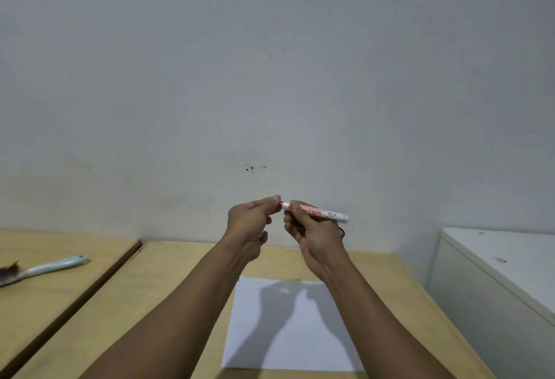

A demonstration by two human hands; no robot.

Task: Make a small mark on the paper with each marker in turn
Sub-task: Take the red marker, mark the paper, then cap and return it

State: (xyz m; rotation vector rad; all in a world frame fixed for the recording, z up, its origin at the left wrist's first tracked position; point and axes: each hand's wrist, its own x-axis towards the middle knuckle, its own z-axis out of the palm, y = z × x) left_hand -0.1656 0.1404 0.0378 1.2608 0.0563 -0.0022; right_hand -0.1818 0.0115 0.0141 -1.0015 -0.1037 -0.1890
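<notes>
A white marker with red lettering (326,213) lies level in the air above the table, its barrel gripped in my right hand (312,234). My left hand (250,222) pinches the marker's red cap (279,205) at its left end. Below both hands a white sheet of paper (288,348) lies flat on the wooden table (168,303), with the shadow of my hands across it. No marks show on the paper. No other markers are in view.
A pale blue brush (45,267) with dark bristles lies on a second wooden table to the left, across a dark gap. A white cabinet (495,273) stands at the right. A grey wall rises right behind the table.
</notes>
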